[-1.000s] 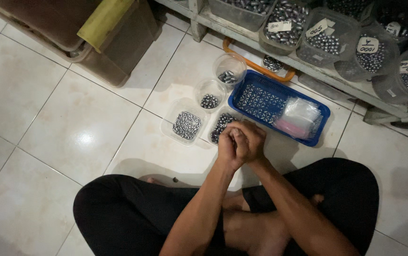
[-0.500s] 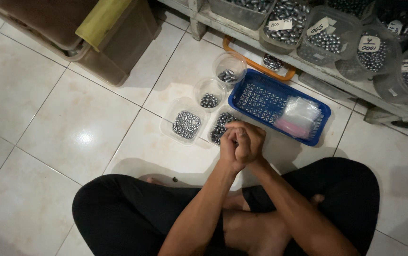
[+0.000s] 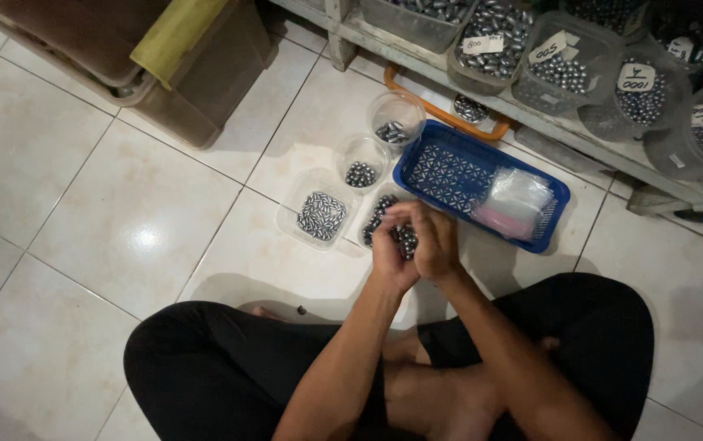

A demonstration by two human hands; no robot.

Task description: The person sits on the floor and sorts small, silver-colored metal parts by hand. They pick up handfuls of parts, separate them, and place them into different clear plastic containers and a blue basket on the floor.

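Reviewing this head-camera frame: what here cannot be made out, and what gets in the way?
- Head view: the left hand and right hand cup small grey metal pieces; the fingers hide how many.
- The clear tub beneath the hands is partly covered by them.
- The shelf tubs are cut off by the top edge.
- The contents of the plastic bags in the blue basket are too small to tell.

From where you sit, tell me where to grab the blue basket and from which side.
Take the blue basket by its near long rim, coming from your own side. Its walls are low with a raised rim, and that rim is bare at the left end; the clear bags fill the right end, and the shelf crowds the far side.
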